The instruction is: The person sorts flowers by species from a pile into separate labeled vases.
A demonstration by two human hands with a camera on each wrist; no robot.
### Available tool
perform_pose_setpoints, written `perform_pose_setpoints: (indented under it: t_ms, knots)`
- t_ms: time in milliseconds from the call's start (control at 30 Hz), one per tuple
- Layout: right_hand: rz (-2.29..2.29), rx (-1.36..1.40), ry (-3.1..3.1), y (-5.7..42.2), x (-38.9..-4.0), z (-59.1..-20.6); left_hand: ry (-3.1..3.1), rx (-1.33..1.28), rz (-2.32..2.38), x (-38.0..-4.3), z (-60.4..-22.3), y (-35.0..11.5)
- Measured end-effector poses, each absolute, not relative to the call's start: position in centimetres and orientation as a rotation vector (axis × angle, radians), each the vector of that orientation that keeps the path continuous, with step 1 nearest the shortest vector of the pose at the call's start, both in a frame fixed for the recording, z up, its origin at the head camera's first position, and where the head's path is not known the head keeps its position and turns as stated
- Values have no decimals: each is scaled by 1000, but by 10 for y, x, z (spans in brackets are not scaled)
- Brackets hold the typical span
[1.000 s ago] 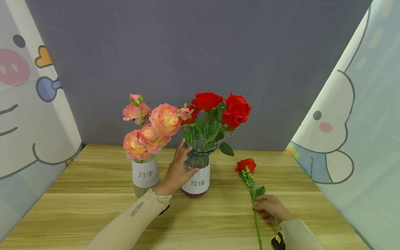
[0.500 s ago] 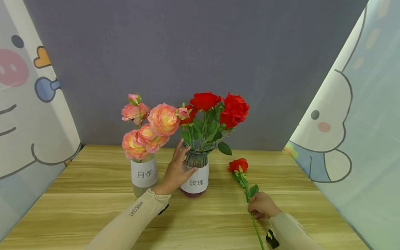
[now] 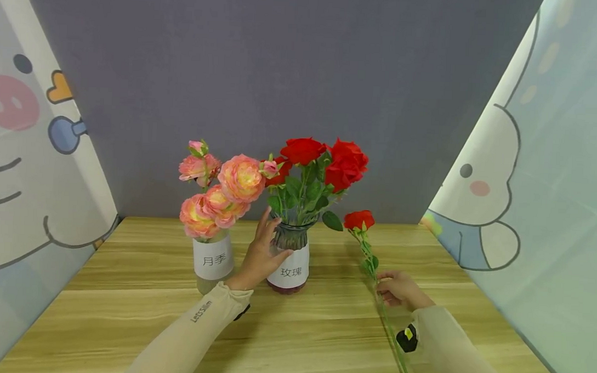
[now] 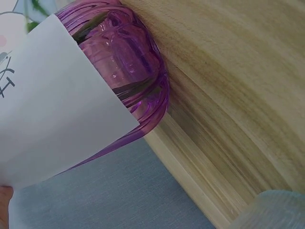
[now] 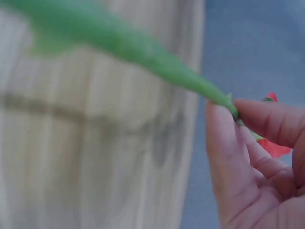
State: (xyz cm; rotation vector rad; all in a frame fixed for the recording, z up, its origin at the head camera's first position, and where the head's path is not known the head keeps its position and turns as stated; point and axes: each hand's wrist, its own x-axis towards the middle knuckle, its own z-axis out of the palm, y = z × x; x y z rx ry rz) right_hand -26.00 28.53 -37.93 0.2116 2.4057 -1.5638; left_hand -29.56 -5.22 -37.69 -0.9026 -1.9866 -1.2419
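Note:
My left hand [image 3: 258, 260] holds a glass vase [image 3: 290, 238] from its left side, thumb across the white label and fingers along the side. Several red roses [image 3: 346, 165] with green leaves stand in this vase. Its purple base [image 4: 125, 52] rests on the table in the left wrist view, where only a bit of the hand [image 4: 4, 206] shows. To the right, my right hand [image 3: 402, 289] pinches the green stem of a single red rose [image 3: 359, 220]. In the right wrist view, thumb and fingertips meet on the stem [image 5: 167, 67], which is raised off the wood.
Left of the hand stands another vase [image 3: 213, 259], white-labelled, with pink and yellow flowers [image 3: 242, 178] leaning toward the red roses. A grey panel [image 3: 302, 71] closes the back of the wooden table [image 3: 293, 340]. Cartoon-printed panels stand at both sides.
The single red rose has come up off the table in my right hand, its bloom now higher. My left hand stays at the vase. The head view has shifted slightly.

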Motion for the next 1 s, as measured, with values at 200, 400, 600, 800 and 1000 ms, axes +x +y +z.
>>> perform_pose_setpoints:
  t_ms: [200, 400, 600, 800, 1000]
  knots:
    - [-2008, 122, 2140, 288, -261, -373, -2003, -886, -1248, -294, -377, -53]
    - [-2611, 345, 1771, 272, -256, -379, -1994, -888, -1245, -296, -378, -54]
    - [-2990, 496, 1434, 251, -251, -386, -1998, -895, -1253, -296, -378, -53]
    - [-3060, 564, 1397, 214, -247, -399, -2013, -894, -1248, -295, -377, -53]
    - [-3046, 558, 1499, 179, -245, -407, -2029, -888, -1241, -295, -376, -53]
